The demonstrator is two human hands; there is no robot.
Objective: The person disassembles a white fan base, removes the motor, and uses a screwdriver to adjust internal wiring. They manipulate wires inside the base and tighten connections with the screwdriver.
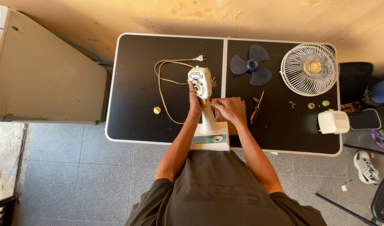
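Note:
A cream desk fan body (pixel 201 82) stands on its stem and base (pixel 211 142) at the front edge of a black folding table (pixel 133 88). My left hand (pixel 195 103) grips the neck just under the motor housing. My right hand (pixel 225 109) rests beside the stem with its fingers curled at the neck joint; whether it holds anything is hidden. The fan's cord (pixel 162 79) loops to the left and ends in a plug (pixel 200 58).
On the table lie a dark blue fan blade (pixel 251 65), a white grille (pixel 310 69), a red-handled screwdriver (pixel 255 111), a cream motor cover (pixel 333 121), small screws (pixel 292 103) and a round knob (pixel 157 110). A beige cabinet (pixel 45 71) stands to the left.

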